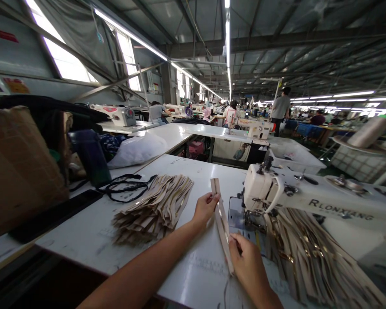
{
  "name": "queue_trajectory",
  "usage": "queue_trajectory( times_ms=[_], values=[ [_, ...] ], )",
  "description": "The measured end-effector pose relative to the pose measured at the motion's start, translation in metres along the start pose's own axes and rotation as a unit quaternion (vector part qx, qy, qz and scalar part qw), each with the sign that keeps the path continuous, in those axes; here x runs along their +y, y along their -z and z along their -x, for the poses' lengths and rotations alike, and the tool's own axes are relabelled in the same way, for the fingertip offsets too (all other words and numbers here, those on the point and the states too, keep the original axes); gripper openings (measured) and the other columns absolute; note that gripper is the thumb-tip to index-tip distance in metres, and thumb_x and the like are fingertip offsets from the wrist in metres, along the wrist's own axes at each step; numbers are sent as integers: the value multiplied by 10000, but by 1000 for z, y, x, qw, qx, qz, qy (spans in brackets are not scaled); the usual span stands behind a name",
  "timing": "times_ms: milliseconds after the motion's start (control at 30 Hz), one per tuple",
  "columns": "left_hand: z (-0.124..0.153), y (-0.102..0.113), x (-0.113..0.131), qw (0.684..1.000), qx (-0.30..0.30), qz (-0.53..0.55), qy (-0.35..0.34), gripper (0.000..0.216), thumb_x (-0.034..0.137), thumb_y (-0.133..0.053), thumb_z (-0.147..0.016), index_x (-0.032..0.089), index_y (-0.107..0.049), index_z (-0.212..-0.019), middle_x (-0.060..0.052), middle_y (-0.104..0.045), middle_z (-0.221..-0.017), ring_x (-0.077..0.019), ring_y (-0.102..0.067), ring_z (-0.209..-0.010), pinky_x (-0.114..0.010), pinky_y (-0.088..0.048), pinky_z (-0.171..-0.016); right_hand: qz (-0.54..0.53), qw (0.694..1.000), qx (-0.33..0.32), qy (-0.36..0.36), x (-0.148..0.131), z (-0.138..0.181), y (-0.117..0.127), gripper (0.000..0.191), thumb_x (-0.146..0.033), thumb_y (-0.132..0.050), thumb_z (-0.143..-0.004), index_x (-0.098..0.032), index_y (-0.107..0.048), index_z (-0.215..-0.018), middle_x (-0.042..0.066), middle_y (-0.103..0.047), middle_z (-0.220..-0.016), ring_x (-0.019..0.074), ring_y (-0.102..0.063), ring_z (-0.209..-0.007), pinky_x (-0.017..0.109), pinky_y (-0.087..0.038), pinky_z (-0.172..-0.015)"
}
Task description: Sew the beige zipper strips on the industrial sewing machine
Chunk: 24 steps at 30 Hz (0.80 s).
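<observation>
cardboard box (pixel 22 167): far left, brown, big, cropped by the edge of the view.
dark flat item (pixel 56 214): long, black, just in front of the box; can't tell what it is.
dark blue container (pixel 91 156): right of the box, near the bag.
white bag (pixel 138 150): bulging, contents not clear.
black cord (pixel 128 189): loose loops, next to the left bundle.
left bundle (pixel 154 210): many beige zipper strips heaped together, gold-toned teeth glinting, on the bench.
bench (pixel 193 268): white, glossy, some marks; ruler-like scale printed near the front.
left hand (pixel 206 209): grasping the zipper strip near its far end, thumb and fingers pinched; right of the left bundle, apart from it.
zipper strip (pixel 223 228): single, beige, shiny teeth along the middle; between both hands, over the bench, left of the front machine; far tip sticks out past the left hand, near end runs past the right fingers.
right hand (pixel 246 257): grasping the same strip lower down, pinch grip, thumb on top.
rear machine (pixel 255 128): white sewing machine, another table behind.
standing person (pixel 280 107): grey top, dark trousers, background.
plastic bin (pixel 309 166): whitish, behind the front machine.
front machine (pixel 296 201): white sewing machine, "rlonxiang" on its arm, head just beyond the right hand.
right bundle (pixel 315 253): more beige zipper strips, partly under the machine arm, right of the right hand.
thread cones (pixel 369 133): large, beige, far right, blurry.
</observation>
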<state>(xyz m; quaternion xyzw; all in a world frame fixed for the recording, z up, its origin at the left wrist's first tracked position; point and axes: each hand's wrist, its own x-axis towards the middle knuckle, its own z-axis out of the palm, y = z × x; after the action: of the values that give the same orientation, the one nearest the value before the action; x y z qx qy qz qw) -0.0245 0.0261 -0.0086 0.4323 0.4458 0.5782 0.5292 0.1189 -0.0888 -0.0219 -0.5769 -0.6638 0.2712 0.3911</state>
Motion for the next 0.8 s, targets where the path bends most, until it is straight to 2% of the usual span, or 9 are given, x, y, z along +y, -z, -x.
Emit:
queue_trajectory(
  times_ms=[67,133,200,233,367,400,467,600,800],
  values=[
    [1,1,-2,998,-36,-45,-4,474,581,-700,-717,125,-669,-843,-28,-634,-679,-176,-583,-672,-260,-446,-635,28,999,9,-11,1,-2,4,457,-469,-341,-943,-181,-689,-871,101,-735,-752,232,-694,-686,291,-472,-602],
    [4,4,-2,990,-32,-134,-27,416,501,-700,-750,136,-680,-948,-13,-614,-670,-176,-560,-658,-274,-443,-660,71,996,45,-16,3,-4,9,427,-435,-345,-948,-181,-679,-866,105,-736,-747,232,-696,-686,290,-456,-600],
    [9,6,1,972,-23,-221,-78,350,394,-714,-759,174,-677,-1029,-10,-619,-718,-178,-546,-673,-282,-443,-699,127,989,70,-17,5,-5,14,381,-387,-369,-939,-180,-678,-858,113,-737,-740,240,-697,-687,296,-445,-601],
    [13,7,3,961,-45,-251,-109,303,350,-708,-766,195,-684,-1025,-22,-632,-774,-184,-554,-710,-287,-446,-732,157,985,71,-16,6,-6,16,359,-360,-380,-933,-183,-678,-839,112,-735,-728,242,-695,-681,299,-437,-598],
    [25,2,11,896,-269,-294,-198,145,293,-626,-842,219,-737,-897,-87,-663,-988,-238,-594,-954,-326,-436,-905,262,964,53,0,5,-5,23,304,-262,-401,-917,-198,-679,-811,93,-735,-753,220,-686,-686,289,-407,-586],
    [27,1,12,876,-311,-301,-214,162,295,-605,-863,220,-744,-896,-94,-667,-1002,-245,-596,-981,-333,-428,-931,284,957,54,3,4,-5,24,295,-246,-405,-915,-199,-683,-827,90,-738,-788,214,-686,-700,286,-404,-590],
    [29,-2,11,844,-353,-321,-243,202,300,-564,-900,222,-750,-900,-100,-676,-989,-243,-609,-964,-336,-427,-934,320,946,53,3,3,-3,27,281,-222,-417,-908,-199,-694,-869,86,-742,-859,209,-684,-726,284,-403,-596],
    [29,-5,7,811,-360,-362,-286,235,292,-513,-939,227,-739,-930,-100,-674,-967,-233,-611,-935,-319,-427,-898,319,947,33,5,7,2,33,286,-191,-442,-891,-183,-711,-989,88,-745,-972,227,-694,-813,297,-443,-668],
    [32,-5,6,788,-345,-407,-307,249,288,-505,-948,265,-702,-1098,-89,-660,-991,-235,-588,-929,-298,-404,-864,293,956,7,1,11,3,37,315,-219,-449,-914,-168,-722,-1062,99,-749,-991,243,-704,-833,328,-482,-737]
  ],
)
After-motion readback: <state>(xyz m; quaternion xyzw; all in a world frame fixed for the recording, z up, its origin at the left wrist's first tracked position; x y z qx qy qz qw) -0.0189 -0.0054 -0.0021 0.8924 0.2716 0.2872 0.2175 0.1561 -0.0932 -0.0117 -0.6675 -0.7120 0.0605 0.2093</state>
